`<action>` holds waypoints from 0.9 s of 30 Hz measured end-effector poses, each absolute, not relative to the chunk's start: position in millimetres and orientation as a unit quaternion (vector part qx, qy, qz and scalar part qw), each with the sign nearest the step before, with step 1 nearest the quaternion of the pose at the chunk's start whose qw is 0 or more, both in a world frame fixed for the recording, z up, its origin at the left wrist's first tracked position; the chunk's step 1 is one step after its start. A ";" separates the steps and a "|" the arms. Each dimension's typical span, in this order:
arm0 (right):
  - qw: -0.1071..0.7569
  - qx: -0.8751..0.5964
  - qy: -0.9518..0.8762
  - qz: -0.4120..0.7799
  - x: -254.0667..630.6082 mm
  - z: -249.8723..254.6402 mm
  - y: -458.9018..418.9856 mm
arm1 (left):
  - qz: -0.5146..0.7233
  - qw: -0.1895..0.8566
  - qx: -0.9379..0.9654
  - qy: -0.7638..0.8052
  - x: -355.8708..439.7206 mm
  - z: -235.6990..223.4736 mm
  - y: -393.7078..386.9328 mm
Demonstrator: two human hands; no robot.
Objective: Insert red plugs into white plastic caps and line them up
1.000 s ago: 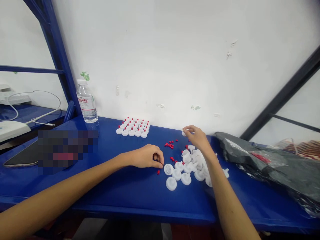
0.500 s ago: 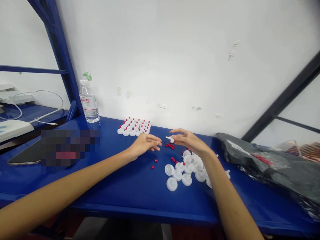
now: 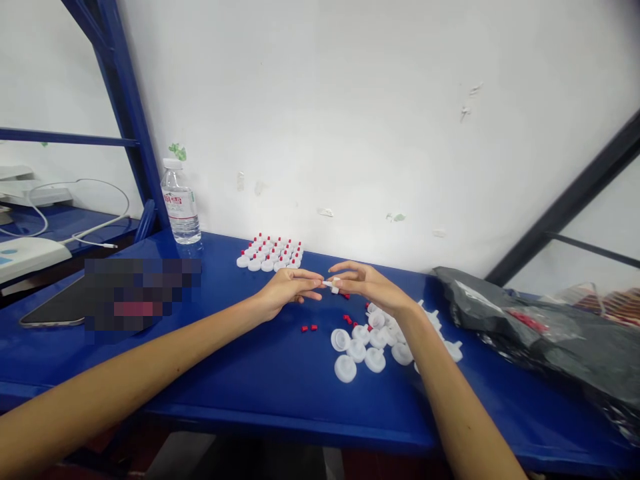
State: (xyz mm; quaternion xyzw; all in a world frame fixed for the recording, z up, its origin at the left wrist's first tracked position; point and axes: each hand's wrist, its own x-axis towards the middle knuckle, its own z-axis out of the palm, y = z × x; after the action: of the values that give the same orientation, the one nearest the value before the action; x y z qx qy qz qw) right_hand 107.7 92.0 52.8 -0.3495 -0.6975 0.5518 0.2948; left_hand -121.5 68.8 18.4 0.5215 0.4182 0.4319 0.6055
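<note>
My right hand [image 3: 363, 283] pinches a white nozzle cap [image 3: 335, 287], its thin spout pointing left. At the spout's tip are the fingertips of my left hand [image 3: 293, 288], thumb and forefinger pressed together; whatever is between them is hidden. Below and to the right lies a loose heap of white nozzle caps [image 3: 375, 359], some tipped over. Small red caps [image 3: 314, 327] are scattered on the table near both hands. Behind my left hand, white nozzle caps with red tips [image 3: 267, 264] stand upright in rows.
A clear water bottle [image 3: 183, 210] stands at the back left by the wall. A phone-like dark slab [image 3: 55, 310] lies on the left of the blue table [image 3: 250, 387], beside a blurred patch. At the right is a crumpled grey plastic bag [image 3: 540, 340].
My right hand has moved left with the nozzle cap, bringing its spout to my left fingertips. The two red caps below my left hand now lie side by side.
</note>
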 end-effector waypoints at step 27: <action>0.380 -0.316 -0.656 0.570 94.6 53.1 84.2 | 0.523 0.380 0.652 0.395 -120.6 35.2 66.6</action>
State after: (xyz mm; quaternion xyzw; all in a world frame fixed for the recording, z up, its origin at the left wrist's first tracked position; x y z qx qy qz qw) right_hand 94.6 84.2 53.1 -0.3156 -0.6564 0.5703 0.3798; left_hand -120.6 66.6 35.2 0.6522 0.3947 0.5235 0.3805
